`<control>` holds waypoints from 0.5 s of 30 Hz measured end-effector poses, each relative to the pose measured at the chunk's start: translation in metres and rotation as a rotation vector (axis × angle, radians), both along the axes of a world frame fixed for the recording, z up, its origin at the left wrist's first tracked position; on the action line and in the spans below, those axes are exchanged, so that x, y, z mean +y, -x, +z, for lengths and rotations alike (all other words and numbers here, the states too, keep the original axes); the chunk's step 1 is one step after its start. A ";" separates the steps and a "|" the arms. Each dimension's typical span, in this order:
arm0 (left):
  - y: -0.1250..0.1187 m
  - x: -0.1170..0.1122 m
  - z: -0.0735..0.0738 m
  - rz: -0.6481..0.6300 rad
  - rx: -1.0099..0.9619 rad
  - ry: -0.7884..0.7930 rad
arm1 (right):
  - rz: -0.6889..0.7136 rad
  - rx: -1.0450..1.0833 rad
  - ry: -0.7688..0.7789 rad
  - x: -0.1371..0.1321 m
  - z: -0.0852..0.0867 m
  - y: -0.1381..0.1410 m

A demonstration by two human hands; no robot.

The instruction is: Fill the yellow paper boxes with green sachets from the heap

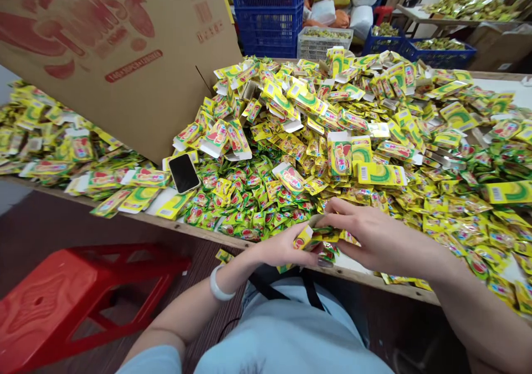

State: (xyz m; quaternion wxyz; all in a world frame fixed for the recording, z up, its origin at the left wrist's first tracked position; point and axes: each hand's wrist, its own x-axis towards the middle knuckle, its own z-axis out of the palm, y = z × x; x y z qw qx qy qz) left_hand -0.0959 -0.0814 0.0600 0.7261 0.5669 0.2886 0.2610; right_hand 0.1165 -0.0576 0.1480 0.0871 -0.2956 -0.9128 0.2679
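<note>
My left hand is closed around a small yellow carton at the table's front edge, its open end turned to the right. At that opening my right hand has its fingers bent over small wrapped candy packets; the fingertips are partly hidden. Just beyond my hands lies a heap of green candy packets with watermelon prints. Yellow candy packets spread to the right. Several small yellow cartons lie on top of the heap, some with flaps raised.
A large cardboard box leans over the table at left. A phone rests near the front edge. A red stool stands at lower left. Behind are stacked blue crates, a white crate and sacks.
</note>
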 end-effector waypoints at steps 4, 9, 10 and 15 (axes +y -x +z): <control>0.003 0.005 -0.007 -0.073 -0.041 0.014 | 0.028 0.275 0.039 -0.003 -0.020 -0.008; 0.000 0.008 -0.003 -0.245 -0.007 -0.039 | -0.057 0.403 0.002 -0.011 -0.052 -0.006; -0.001 0.007 -0.004 -0.248 -0.013 -0.034 | -0.049 0.394 0.007 -0.014 -0.054 -0.006; -0.012 -0.003 -0.014 -0.257 0.035 0.024 | -0.018 0.360 0.146 -0.036 -0.054 -0.005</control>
